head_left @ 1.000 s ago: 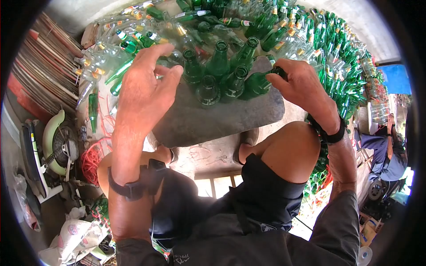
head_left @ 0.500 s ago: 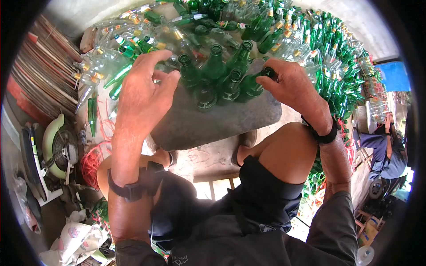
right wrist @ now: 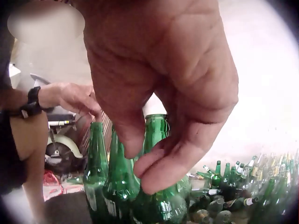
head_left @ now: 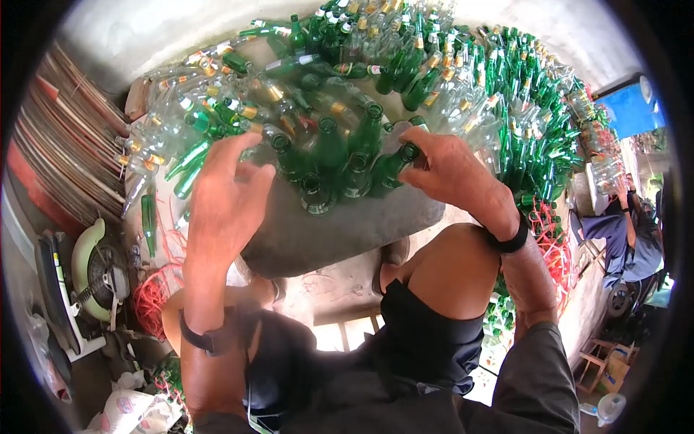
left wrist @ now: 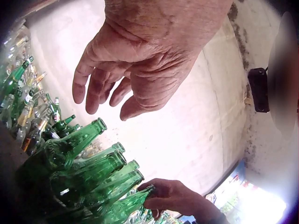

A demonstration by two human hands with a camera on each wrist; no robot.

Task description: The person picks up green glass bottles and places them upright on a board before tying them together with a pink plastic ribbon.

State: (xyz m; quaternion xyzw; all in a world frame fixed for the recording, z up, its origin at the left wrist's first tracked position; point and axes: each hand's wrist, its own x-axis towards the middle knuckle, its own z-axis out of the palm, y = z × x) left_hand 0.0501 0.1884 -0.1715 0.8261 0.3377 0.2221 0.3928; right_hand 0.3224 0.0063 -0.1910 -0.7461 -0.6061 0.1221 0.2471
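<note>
Several green glass bottles (head_left: 327,148) stand close together on a dark slab (head_left: 347,235) in front of the person. The right hand (head_left: 459,173) pinches the neck of the rightmost bottle (head_left: 390,171); the right wrist view shows thumb and fingers on either side of that neck (right wrist: 156,128). Beside the leftmost bottle (head_left: 289,163), the left hand (head_left: 228,202) is held with relaxed, slightly bent fingers and grips nothing. From the left wrist, this hand (left wrist: 135,65) appears above the mouth of the nearest bottle (left wrist: 86,137), with a gap between.
A large heap of green and clear bottles (head_left: 531,130) lies behind and to the right. Stacked long strips (head_left: 69,123) and a fan-like device (head_left: 97,267) are at the left. Red string (head_left: 152,300) lies on the floor. Another person (head_left: 636,242) sits far right.
The right hand has brought its bottle leftward, closer to the group. The left hand remains beside the leftmost bottle, fingers still relaxed. The head view has shifted, putting the bottles lower in the picture.
</note>
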